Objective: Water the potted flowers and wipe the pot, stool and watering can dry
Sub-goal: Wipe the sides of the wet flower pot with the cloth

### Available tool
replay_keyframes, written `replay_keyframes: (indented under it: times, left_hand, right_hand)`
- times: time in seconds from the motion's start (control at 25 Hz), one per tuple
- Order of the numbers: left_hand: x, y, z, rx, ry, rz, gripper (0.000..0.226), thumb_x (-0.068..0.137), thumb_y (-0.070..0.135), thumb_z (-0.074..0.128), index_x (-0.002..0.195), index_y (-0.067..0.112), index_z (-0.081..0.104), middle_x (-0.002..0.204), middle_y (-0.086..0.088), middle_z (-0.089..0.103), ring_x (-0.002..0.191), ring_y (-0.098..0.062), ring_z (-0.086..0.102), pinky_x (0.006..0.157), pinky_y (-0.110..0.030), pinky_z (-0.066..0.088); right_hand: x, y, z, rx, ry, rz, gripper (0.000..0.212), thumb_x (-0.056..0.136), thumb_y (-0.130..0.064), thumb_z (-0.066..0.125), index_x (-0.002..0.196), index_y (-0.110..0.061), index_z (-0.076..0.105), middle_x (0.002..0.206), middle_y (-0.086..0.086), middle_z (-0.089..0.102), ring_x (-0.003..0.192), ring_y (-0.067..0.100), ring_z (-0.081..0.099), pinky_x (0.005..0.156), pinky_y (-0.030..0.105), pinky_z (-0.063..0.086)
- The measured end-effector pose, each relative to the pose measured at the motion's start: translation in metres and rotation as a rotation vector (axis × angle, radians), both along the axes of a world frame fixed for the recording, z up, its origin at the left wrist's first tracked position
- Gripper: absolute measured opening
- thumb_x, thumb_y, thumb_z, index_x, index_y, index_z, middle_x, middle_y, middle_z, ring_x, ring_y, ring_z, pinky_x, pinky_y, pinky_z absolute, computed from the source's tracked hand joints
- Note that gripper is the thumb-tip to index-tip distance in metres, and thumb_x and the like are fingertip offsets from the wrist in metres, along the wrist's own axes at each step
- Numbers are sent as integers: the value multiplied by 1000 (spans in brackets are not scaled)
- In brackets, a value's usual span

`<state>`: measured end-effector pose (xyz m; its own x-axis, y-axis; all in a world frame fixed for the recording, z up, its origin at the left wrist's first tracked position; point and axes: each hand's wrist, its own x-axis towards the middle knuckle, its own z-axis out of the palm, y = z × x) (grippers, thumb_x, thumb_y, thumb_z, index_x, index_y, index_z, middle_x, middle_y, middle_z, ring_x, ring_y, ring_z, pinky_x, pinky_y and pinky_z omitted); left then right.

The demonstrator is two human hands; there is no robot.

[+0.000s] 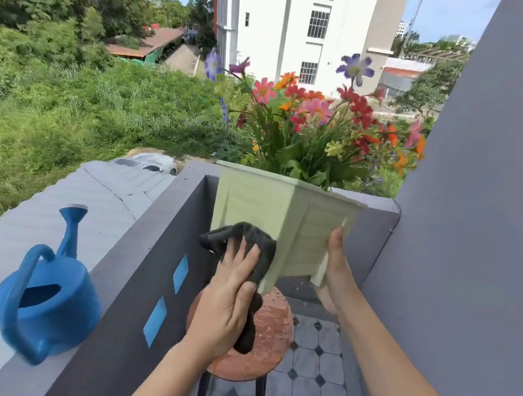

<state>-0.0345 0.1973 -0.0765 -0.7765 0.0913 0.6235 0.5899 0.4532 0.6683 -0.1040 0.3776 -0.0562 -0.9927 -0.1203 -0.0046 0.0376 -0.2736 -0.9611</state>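
Observation:
A pale green square pot (287, 220) full of colourful flowers (320, 120) is held up above a round reddish stool (271, 337). The stool's seat has water drops on it. My right hand (335, 270) grips the pot's right lower corner by a foot. My left hand (226, 304) presses a dark grey cloth (255, 245) against the pot's left lower side. A blue watering can (43, 297) stands on the balcony wall's ledge at the left, its spout pointing away from me.
The grey balcony wall (136, 268) with blue diamond cut-outs runs along the left. A tall grey wall (477, 220) closes the right side. The floor (315, 381) below is tiled. Beyond the ledge lie a roof and grass far below.

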Motion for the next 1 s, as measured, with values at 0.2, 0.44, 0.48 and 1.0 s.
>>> replay_keyframes:
  times: [0.2,0.44,0.48,1.0]
  left_hand:
    - [-43,-19,57,63,47,310,46,101,34,27,143,45,12,152,21,10,140,10,1,107,-22,22]
    - [-63,-43,53,435,-424,399,41,98,43,29,114,14,53,105,-5,63,112,-32,53,85,-38,37]
    - [-62,-48,46,466,-458,290,47,93,53,35,119,17,53,114,-1,63,117,-26,53,95,-40,39]
    - [-29,-47,20,655,-380,-2,51,76,47,64,120,20,61,113,-1,71,102,-17,68,80,-35,56]
  right_hand:
    - [5,-7,-7,19,68,57,87,53,-84,61,120,-29,58,126,1,66,118,18,60,97,43,50]
    - [-1,-10,-7,13,40,103,98,52,-83,63,130,-24,52,131,5,62,119,20,60,96,45,51]
    - [-3,-8,-8,-5,21,110,102,50,-83,64,132,-24,50,129,4,63,117,19,61,89,40,55]
    - [-19,-5,4,-245,-89,213,76,39,-67,83,100,-23,75,92,2,76,77,14,72,57,26,58]
